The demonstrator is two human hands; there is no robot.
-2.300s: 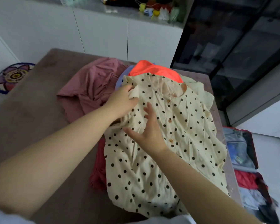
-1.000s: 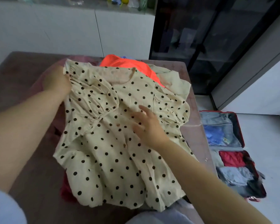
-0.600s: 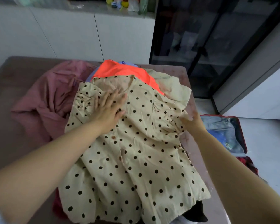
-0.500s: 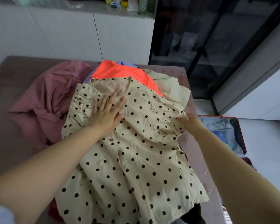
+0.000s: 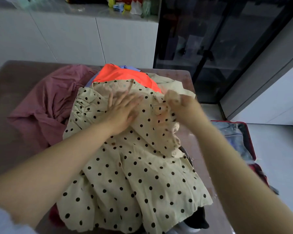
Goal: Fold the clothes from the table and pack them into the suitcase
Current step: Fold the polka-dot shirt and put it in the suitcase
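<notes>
1. Head view, as I read it on my remote feed: a cream button-front blouse with black polka dots (image 5: 134,174) lies face up on top of a pile of clothes on the brown table (image 5: 10,102).
2. Left hand (image 5: 121,112): fingers straight and spread, palm pressed flat on the blouse's chest just below the neckline.
3. Right hand (image 5: 179,103): motion-blurred. Its fingers appear to be curled round the blouse's sleeve, holding the sleeve lifted off the pile beside the chest.
4. Under the blouse: a bright orange garment (image 5: 122,76) and a pale cream garment (image 5: 174,85) show at the far end. A crumpled mauve garment (image 5: 49,102) lies to the left. A dark red cloth (image 5: 53,217) and a black cloth (image 5: 200,218) peep out at the near edge.
5. Open red-rimmed suitcase (image 5: 249,137): on the floor to the right of the table, blue fabric inside, well apart from the blouse.
6. Background: white cabinets (image 5: 74,36) with small items on their counter, and a dark glass-fronted cabinet (image 5: 210,39).
</notes>
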